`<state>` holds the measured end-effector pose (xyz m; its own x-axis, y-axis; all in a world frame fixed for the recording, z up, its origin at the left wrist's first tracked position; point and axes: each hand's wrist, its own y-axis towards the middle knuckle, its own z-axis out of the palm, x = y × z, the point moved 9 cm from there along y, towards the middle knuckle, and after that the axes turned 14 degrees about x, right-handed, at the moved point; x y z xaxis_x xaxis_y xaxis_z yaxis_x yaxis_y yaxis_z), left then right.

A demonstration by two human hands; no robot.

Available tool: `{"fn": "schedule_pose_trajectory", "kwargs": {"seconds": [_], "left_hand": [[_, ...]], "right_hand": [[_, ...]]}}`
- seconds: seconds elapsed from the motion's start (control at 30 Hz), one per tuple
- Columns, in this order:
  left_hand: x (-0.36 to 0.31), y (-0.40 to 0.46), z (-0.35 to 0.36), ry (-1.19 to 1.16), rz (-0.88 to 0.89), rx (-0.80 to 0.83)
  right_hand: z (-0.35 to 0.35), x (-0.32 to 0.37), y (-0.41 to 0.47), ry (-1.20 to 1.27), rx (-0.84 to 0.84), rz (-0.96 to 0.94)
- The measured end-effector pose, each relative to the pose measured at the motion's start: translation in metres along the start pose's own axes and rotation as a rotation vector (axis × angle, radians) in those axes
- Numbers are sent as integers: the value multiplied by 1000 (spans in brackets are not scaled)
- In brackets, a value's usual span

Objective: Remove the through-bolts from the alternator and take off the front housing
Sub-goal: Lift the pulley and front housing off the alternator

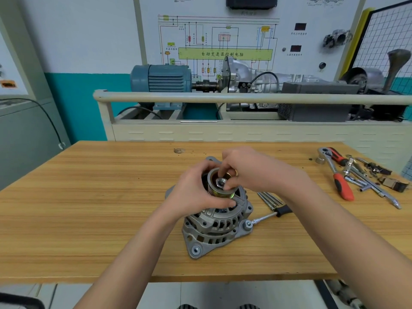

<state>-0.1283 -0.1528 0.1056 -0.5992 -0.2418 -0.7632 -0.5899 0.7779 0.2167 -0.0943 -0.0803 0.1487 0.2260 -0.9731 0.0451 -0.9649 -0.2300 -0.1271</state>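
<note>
— Standing on its rear end near the middle of the wooden tabletop (89,197), the alternator (217,226) has its shaft axis running up and tilted a little away from the camera, with the pulley (219,188) on top. Do you see that too?

— Yes. The front housing (223,216) sits under the pulley, and the ribbed vents face us. One mounting ear (195,249) points toward the near edge of the tabletop, and another pokes out behind the hands.

— What about the through-bolts (268,199)?

— Several thin rods lie side by side just right of the alternator, their long axes running away from the camera and slightly leftward. I take them for the bolts (their heads are too small to be sure). A black-handled driver (270,216) lies beside them, its tip near the housing's right ear.

— What is hidden?

— The far side of the pulley and much of the housing's left flank sit behind the hands. The seam between the housing halves is hard to make out.

— And the hands?

— The left hand (194,192) wraps the pulley's left rim, fingers curled round it, thumb along the near edge. The right hand (247,170) comes in from the far right, its fingertips (229,186) curled down onto the pulley around the centre nut (221,182). Both forearms reach in from the bottom of the view.

— Anything else?

— A red-handled ratchet (338,177) and loose sockets and extensions (365,181) lie at the right end of the tabletop, well apart from the alternator.
</note>
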Motion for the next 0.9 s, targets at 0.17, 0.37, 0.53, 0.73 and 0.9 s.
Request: {"fn": "schedule_pose_trajectory", "kwargs": {"seconds": [0.17,0.37,0.53,0.73,0.9], "left_hand": [[-4,0,-2,144,-43,-136],[-8,-3,-5,126,30,-136],[-9,-1,-6,54,70,-75],[-10,3,-5,-53,105,47],[-7,7,-2,-51,78,143]], "right_hand": [[0,10,9,-173,77,-5],[2,15,1,-222,65,-120],[0,16,2,-212,84,-174],[-2,18,6,-201,102,-205],[-4,13,12,-165,88,-155]]}}
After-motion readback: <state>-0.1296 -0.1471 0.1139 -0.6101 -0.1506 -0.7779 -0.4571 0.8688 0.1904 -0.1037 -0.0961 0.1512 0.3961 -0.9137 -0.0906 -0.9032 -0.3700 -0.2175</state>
